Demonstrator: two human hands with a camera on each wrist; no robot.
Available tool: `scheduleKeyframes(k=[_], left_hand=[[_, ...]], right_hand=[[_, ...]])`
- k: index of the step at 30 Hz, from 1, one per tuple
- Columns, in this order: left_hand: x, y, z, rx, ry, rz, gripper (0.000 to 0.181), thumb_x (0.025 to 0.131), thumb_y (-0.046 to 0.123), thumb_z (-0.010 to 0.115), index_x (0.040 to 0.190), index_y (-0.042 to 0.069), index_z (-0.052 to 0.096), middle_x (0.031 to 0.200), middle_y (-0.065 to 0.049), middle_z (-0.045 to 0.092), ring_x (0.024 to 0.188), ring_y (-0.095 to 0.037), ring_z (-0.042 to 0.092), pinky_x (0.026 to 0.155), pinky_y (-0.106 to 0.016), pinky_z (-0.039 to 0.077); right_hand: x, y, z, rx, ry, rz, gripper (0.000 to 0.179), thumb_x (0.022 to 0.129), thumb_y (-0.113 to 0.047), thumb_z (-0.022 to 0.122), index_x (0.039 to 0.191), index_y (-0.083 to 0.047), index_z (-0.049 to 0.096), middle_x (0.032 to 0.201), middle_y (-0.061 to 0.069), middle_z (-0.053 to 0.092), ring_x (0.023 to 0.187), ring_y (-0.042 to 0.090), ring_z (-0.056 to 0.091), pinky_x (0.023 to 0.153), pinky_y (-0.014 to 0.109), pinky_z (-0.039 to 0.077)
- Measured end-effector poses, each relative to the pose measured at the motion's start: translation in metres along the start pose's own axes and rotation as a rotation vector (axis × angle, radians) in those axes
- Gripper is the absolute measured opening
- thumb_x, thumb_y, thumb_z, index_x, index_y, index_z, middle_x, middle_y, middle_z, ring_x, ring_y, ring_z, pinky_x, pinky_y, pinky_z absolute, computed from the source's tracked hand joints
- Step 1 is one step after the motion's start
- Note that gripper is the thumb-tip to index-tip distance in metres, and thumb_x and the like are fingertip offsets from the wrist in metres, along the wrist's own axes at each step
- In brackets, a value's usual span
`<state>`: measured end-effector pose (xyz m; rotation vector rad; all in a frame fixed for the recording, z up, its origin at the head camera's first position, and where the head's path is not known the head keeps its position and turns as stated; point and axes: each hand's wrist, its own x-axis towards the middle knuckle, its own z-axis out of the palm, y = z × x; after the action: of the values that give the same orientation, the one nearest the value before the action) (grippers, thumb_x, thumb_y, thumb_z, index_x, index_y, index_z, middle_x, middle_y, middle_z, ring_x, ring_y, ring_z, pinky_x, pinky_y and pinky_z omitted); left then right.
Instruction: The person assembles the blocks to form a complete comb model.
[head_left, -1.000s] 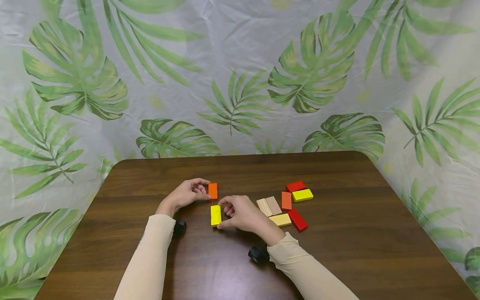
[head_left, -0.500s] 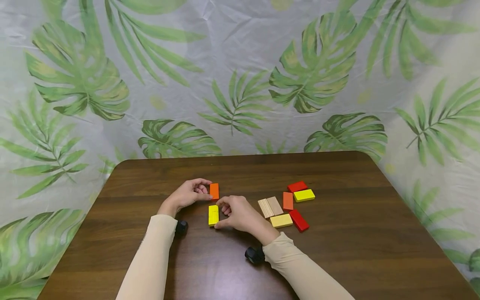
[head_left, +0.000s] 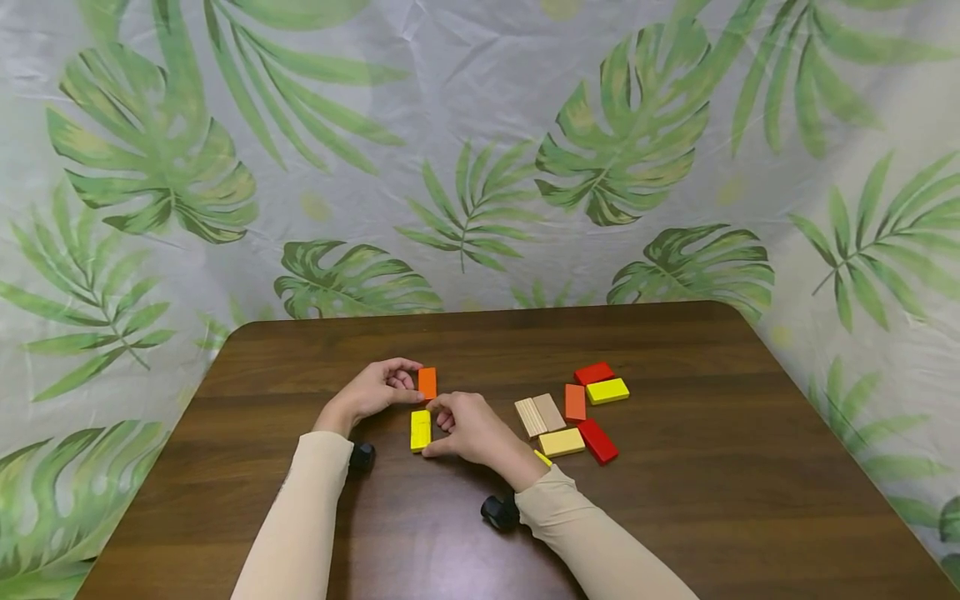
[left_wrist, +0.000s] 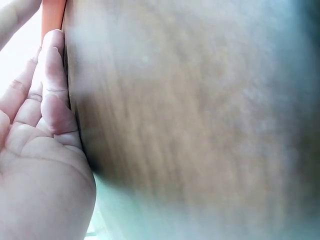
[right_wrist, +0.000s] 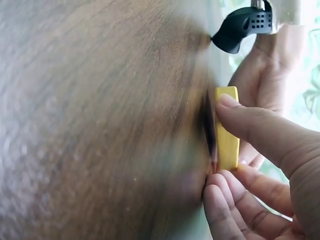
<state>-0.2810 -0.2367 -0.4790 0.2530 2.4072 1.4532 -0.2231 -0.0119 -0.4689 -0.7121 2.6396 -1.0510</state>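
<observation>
On the left part of the table, my left hand [head_left: 372, 388] holds an orange block [head_left: 427, 383] by its two ends, thumb at the near end and index finger at the far end. In the left wrist view, only a bit of the orange block [left_wrist: 52, 20] shows beyond the fingers. My right hand [head_left: 474, 427] pinches a yellow block [head_left: 421, 432] the same way, just in front of and slightly left of the orange one. The right wrist view has this yellow block [right_wrist: 227, 135] on edge between thumb and fingers, a dark gap separating it from the tabletop.
Right of my right hand lies a group of blocks: ribbed wood [head_left: 531, 417], plain wood [head_left: 550, 412], pale yellow [head_left: 561, 442], orange-red [head_left: 575, 402], yellow [head_left: 607, 391], and two red ones [head_left: 597, 441]. Another yellow block [head_left: 543, 457] peeks out behind my right wrist. The brown table [head_left: 675, 500] meets a leaf-print curtain.
My right hand has shifted a little left with the yellow block. A yellow edge has come into sight by the right wrist. The left hand has stayed put on the orange block.
</observation>
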Motion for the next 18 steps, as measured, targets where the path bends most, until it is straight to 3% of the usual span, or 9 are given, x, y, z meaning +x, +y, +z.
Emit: scheduleKeyframes(k=[18], left_hand=[[0.0001,-0.0004,0.0001,0.013,-0.012,0.006,0.056,0.094,0.011,0.083,0.145,0.000,0.062,0.099,-0.007,0.063,0.088,-0.021,0.056,0.078,-0.024,0.050]], right_hand=[[0.0054,-0.0005,0.0058,0.000,0.027,0.016,0.057,0.078,-0.024,0.099,0.126,-0.005,0.074,0.093,0.001,0.068,0.080,0.008,0.057,0.075,0.019,0.053]])
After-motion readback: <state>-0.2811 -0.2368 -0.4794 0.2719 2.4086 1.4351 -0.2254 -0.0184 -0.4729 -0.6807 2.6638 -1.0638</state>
